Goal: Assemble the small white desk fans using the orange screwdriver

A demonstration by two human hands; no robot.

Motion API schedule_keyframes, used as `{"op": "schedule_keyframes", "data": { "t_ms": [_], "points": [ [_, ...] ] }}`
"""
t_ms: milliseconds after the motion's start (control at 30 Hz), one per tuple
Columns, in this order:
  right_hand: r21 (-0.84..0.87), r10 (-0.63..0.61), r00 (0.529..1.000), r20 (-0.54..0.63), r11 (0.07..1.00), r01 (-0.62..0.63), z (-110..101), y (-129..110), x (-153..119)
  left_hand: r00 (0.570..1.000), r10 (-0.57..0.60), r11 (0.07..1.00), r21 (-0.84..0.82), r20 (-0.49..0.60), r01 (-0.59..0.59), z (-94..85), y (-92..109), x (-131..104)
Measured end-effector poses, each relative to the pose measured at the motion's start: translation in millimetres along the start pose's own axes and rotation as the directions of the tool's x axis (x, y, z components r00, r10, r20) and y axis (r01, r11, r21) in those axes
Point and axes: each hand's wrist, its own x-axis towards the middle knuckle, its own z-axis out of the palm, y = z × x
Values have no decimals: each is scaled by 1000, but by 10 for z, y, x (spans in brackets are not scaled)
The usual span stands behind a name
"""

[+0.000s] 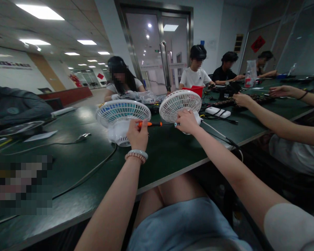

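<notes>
My left hand point(137, 135) is closed around the orange-and-black handle of a screwdriver point(154, 124), held level with its dark shaft pointing right. My right hand point(187, 122) has its fingers bent at the shaft's far end, by a small pale-blue piece point(176, 124); what lies inside the fingers is hidden. Behind that hand, and overlapped by it, stands a white fan point(170, 101) with a round grille. A second white fan point(104, 115), with bluish blades, stands just behind my left hand, its base point(116, 134) beside my fingers.
A green table point(162, 160) carries cables, including a plug point(84, 136) at left and a white power strip point(218, 112) at right. A red bin point(196, 91) stands behind the fans. Several people sit around; a neighbour's hands point(243, 100) work at right.
</notes>
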Motion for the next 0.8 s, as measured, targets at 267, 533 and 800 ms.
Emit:
{"op": "schedule_keyframes", "data": {
  "t_ms": [267, 533, 800],
  "points": [
    [7, 18, 1000, 11, 1000, -18, -14, -22, 6, 1000, 29, 999, 37, -1, -28, -13, -47, 9],
    [15, 14, 1000, 2, 1000, -14, -12, -22, 23, 997, 6, 995, 95, 79, -13, -44, 2, 8],
    [14, 10, 1000, 21, 1000, -10, -43, -34, 9, 979, 6, 968, 245, 202, -56, -11, -95, 53]
  ]
}}
